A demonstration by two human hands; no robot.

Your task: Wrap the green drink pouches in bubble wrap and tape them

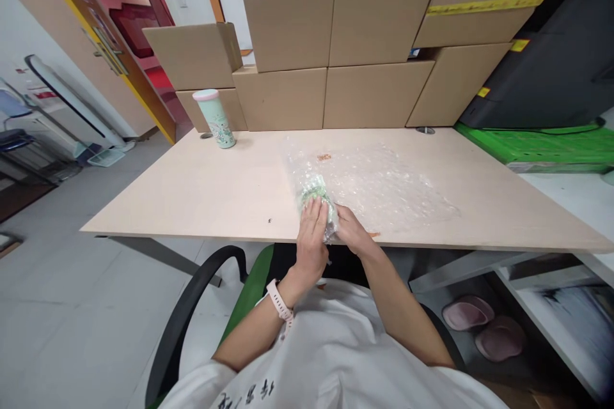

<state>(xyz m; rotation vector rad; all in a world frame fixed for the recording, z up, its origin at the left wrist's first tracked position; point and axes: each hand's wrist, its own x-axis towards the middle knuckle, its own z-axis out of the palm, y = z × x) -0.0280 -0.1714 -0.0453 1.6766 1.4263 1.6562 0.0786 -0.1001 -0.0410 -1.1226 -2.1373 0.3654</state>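
A green object wrapped in clear bubble wrap [314, 195] lies near the front edge of the light wooden table [192, 192]. My left hand [313, 239], with a pink watch at the wrist, rests on top of it with fingers laid over the wrap. My right hand [352, 230] presses against the bundle's right side, fingers curled onto the wrap. The rest of the bubble wrap sheet [384, 185] spreads out flat to the right and behind the bundle.
A mint green tumbler [215, 118] stands at the table's back left. Stacked cardboard boxes [330, 57] line the far edge. A green crate [542, 144] sits to the right. A black chair armrest [192, 313] is at my left, and pink slippers [484, 326] lie under the table.
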